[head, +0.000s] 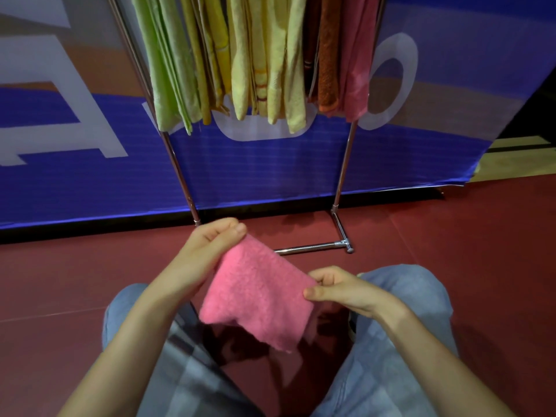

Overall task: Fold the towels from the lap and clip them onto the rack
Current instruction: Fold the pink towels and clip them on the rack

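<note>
Pinching opposite corners, the left hand (207, 245) and right hand (340, 291) held the pink towel (258, 293) stretched between them. Its long axis ran from upper left down to the right hand, the rack (343, 176) standing beyond both.

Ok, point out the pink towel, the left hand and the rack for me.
pink towel (258, 293): head view, middle of cloth.
left hand (207, 246): head view, middle of hand.
rack (343, 173): head view, right upright pole.

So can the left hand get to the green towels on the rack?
Probably not yet. The left hand is busy pinching a corner of the pink towel. Nothing blocks the way to the green towels, but they hang higher up and farther ahead, so it would need a stretch.
</note>
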Demonstrator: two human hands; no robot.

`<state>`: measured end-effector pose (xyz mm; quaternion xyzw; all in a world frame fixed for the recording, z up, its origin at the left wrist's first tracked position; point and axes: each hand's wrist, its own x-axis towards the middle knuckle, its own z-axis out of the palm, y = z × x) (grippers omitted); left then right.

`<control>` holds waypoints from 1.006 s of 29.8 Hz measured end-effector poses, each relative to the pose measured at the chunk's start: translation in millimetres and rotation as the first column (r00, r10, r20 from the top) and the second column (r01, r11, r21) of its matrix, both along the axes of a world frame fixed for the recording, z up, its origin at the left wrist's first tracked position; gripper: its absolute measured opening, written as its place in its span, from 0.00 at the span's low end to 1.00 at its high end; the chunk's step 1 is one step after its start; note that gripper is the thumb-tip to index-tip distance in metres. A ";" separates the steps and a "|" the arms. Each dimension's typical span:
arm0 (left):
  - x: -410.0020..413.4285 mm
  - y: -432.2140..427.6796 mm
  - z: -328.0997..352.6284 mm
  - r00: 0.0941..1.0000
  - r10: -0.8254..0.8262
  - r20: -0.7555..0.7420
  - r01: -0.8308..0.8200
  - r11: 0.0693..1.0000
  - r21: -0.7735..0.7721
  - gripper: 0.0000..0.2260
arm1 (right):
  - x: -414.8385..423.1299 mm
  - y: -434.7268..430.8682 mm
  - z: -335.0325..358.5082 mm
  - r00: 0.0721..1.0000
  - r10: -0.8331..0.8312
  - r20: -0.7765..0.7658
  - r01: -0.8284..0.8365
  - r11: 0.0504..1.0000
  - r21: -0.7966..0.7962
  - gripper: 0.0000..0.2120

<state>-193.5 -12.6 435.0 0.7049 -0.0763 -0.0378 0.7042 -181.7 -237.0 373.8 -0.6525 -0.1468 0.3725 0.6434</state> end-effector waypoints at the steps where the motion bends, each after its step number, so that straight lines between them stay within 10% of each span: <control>1: 0.0 3.9 -0.5 1.000 0.014 -0.010 -0.014 1.000 -0.027 0.17 | 0.1 -0.4 0.0 1.000 0.013 0.007 -0.013 1.000 0.002 0.21; 14: 15.1 -13.3 -15.6 0.891 -0.213 -0.401 0.261 0.963 0.069 0.23 | 14.5 34.1 48.4 0.997 -0.053 -0.064 0.070 0.954 0.293 0.24; 30: -1.6 -10.5 73.5 0.975 -0.192 -0.115 0.184 0.980 -0.076 0.20 | 19.9 51.9 104.8 0.971 -0.210 0.116 0.178 0.955 0.237 0.30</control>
